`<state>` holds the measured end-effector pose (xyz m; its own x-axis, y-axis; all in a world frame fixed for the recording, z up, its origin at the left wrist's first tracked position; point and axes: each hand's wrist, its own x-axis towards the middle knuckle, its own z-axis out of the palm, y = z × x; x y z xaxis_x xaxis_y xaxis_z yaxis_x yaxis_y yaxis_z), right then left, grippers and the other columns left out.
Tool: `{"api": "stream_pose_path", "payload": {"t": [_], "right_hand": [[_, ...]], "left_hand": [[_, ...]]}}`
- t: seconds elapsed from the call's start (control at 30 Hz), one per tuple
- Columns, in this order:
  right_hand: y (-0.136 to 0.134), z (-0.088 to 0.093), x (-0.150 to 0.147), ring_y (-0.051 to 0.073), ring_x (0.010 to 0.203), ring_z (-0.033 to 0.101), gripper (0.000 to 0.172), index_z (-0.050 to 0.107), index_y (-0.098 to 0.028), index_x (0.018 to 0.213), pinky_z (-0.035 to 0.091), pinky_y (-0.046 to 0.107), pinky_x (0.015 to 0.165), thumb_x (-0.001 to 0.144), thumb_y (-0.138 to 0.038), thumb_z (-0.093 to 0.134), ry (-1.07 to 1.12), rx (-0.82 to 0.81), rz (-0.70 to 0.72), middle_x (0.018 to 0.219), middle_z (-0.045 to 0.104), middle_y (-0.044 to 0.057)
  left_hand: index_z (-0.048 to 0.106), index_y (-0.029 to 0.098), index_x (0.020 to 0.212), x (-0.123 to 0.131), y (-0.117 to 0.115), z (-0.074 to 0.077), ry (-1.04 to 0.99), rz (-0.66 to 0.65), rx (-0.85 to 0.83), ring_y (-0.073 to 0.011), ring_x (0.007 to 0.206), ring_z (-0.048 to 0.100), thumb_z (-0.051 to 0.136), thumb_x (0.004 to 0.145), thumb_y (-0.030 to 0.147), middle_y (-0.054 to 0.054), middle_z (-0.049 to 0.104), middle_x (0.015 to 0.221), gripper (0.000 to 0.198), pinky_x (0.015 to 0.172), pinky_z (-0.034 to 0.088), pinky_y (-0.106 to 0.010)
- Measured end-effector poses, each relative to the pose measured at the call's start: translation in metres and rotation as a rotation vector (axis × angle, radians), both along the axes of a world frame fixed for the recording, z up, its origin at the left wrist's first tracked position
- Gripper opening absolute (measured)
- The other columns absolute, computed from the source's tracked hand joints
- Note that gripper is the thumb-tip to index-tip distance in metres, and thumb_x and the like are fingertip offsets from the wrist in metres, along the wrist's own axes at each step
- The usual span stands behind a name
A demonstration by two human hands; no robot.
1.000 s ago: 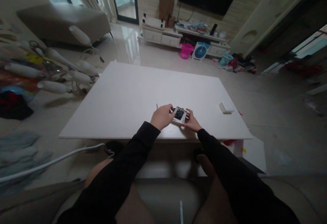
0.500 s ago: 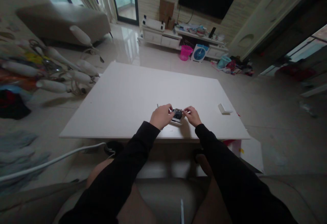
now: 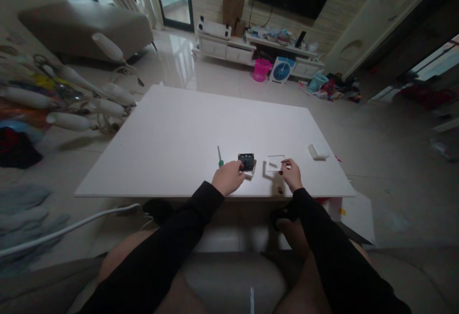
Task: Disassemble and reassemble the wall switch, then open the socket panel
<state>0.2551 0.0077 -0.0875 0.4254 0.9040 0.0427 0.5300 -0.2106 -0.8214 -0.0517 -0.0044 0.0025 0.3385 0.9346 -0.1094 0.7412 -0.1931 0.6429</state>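
Note:
My left hand [image 3: 228, 177] has its fingers closed on a small black module [image 3: 246, 161], which covers part of a white piece [image 3: 250, 172] beneath it. A thin white square frame [image 3: 275, 156] is pinched by one corner in my right hand [image 3: 291, 174], over the table with its shadow below. Just left of the black module lies a screwdriver with a green handle [image 3: 221, 163], its shaft pointing away from me. On the right part of the table rests a white box-like piece [image 3: 318, 152].
The white table [image 3: 201, 123] spans the middle, its near edge just before my knees. Past its left side stands a lamp with several white shades [image 3: 107, 47]. A pink bin [image 3: 261, 70] and a blue-and-white fan [image 3: 281, 70] are on the floor beyond.
My right hand has moved right with the white frame, which has come apart from the black module. My left hand has shifted slightly toward me, and the screwdriver's green handle now shows.

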Motion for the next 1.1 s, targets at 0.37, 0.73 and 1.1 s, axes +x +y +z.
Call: {"api": "stream_pose_path", "payload": {"t": [0.37, 0.73, 1.1], "right_hand": [[0.003, -0.018, 0.009, 0.023, 0.085, 0.067, 0.025, 0.07, -0.02, 0.103, 0.055, 0.04, 0.087, 0.082, -0.025, 0.058, -0.192, -0.189, 0.204, 0.105, 0.075, 0.01], [-0.002, -0.019, 0.003, 0.035, 0.118, 0.064, 0.05, 0.065, -0.017, 0.13, 0.05, 0.048, 0.104, 0.08, -0.022, 0.068, -0.383, -0.235, 0.379, 0.127, 0.069, 0.018], [0.001, 0.019, -0.037, 0.03, 0.112, 0.067, 0.027, 0.066, -0.021, 0.11, 0.054, 0.053, 0.103, 0.087, -0.035, 0.065, -0.059, -0.11, 0.31, 0.119, 0.071, 0.013]], "left_hand": [[0.07, 0.017, 0.107, 0.017, 0.037, -0.057, -0.302, 0.306, -0.246, -0.0295, 0.133, 0.059, 0.06, 0.086, 0.024, -0.016, 0.067, 0.134, 0.024, 0.116, 0.043, -0.046], [0.078, 0.018, 0.103, 0.012, 0.041, -0.073, -0.589, 0.378, -0.297, -0.0263, 0.127, 0.063, 0.063, 0.081, 0.028, -0.01, 0.072, 0.127, 0.028, 0.119, 0.043, -0.043], [0.076, 0.019, 0.109, 0.01, 0.033, -0.038, -0.617, 0.258, -0.07, -0.0238, 0.126, 0.063, 0.065, 0.084, 0.024, -0.009, 0.065, 0.129, 0.027, 0.119, 0.048, -0.044]]}}
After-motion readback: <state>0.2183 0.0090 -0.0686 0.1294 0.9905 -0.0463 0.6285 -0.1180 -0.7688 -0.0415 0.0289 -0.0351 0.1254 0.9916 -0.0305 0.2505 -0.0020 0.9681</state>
